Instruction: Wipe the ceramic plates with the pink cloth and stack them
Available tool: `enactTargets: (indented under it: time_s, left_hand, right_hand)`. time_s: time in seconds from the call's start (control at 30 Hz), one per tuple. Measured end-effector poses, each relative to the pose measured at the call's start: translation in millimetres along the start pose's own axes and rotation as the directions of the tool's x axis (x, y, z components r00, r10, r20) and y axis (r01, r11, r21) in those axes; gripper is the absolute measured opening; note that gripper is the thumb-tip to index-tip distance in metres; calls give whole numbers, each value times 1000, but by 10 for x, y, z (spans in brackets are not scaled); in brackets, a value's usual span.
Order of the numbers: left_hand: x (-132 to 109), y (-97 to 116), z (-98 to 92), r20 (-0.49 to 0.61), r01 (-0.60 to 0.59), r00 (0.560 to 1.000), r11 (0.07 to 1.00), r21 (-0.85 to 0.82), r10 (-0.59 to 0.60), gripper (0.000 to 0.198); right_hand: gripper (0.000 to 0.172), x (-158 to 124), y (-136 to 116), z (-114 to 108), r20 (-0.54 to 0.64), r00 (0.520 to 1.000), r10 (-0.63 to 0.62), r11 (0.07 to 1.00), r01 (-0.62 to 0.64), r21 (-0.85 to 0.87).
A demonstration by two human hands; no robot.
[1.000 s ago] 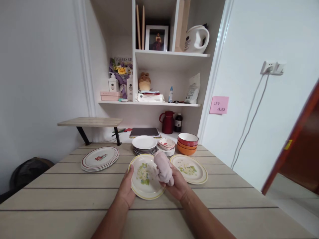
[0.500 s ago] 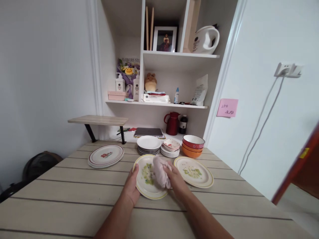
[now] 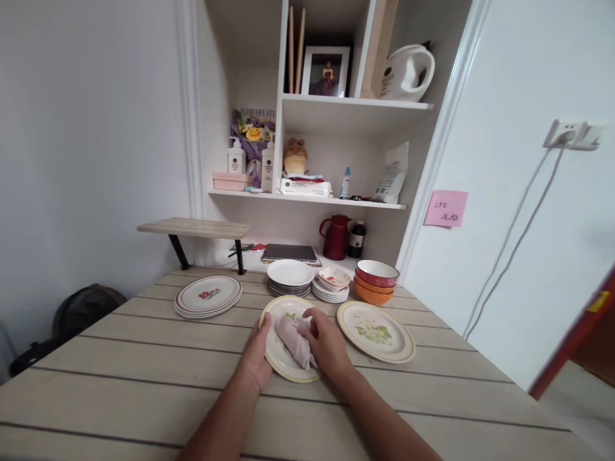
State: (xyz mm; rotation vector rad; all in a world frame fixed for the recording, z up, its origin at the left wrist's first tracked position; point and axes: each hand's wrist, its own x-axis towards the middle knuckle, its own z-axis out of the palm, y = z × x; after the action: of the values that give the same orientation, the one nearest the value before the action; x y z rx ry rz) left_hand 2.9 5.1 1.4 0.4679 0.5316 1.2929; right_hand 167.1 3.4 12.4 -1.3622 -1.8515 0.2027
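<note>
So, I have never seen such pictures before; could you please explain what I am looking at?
There is no machine: these are a person's own bare hands. Every picture comes from one camera worn on the head, looking forward and down. The left hand holds a flowered plate by its edge; the right hand touches a cloth lying on it, its grip unclear. Also on the table: another flowered plate, printed plates, a white-topped stack, small dishes and bowls.

Upper middle: framed picture (image 3: 325, 72); white jug (image 3: 404, 75) to its right. Right side: wall socket (image 3: 569, 134), pink note (image 3: 446, 209). Centre: red pitcher (image 3: 336, 240) beside dark bottle (image 3: 356, 241).
</note>
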Motion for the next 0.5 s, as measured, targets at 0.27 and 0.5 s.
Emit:
enactTargets:
  time_s: [0.27,0.5]
  left_hand:
    - [-45,19,72,-43,8,999,999,50,-6,61]
    - [-50,14,52,-21,-6,1000,1000,24,6,60]
  right_hand:
    - [36,-38,-58,-126,203,977,-71,982,33,188]
    - [33,-145,-198,-176,257,965,-58,987,16,159]
